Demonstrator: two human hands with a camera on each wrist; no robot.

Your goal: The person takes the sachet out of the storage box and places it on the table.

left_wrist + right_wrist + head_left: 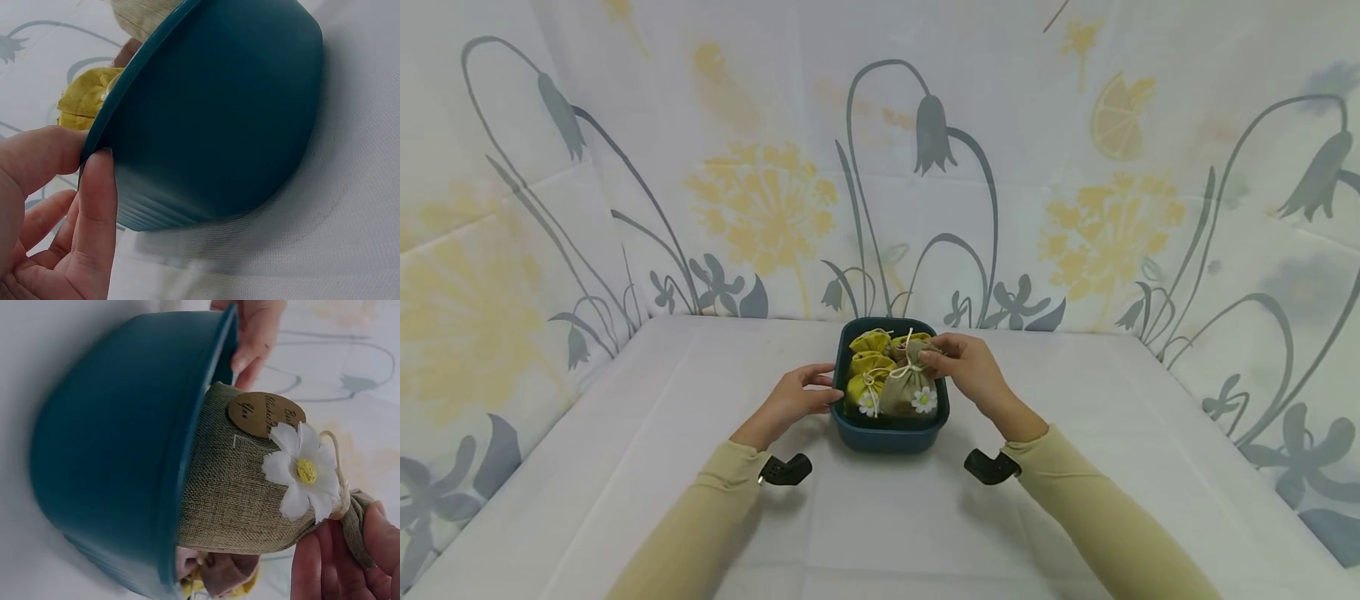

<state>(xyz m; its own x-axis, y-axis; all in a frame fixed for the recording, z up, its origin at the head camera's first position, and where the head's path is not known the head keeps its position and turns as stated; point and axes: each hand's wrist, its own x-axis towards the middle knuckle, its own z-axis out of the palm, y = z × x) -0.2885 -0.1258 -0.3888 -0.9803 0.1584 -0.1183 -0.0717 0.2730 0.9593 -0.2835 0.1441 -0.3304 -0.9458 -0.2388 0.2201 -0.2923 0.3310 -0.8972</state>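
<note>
Beige pouch (234,494) shows its lettered tag (258,414) only in the right-wrist view.

Filming nook, I'd say, screened off w/ fabric; can't tell if the bldg. is a house, lab or office. Flower-print cloth (880,192) hangs at the back + both sides, creases & all, w/ a plain white fabric-covered tabletop (880,525) up against it. Black gadget (786,470) at each wrist, prob. cams.
</note>
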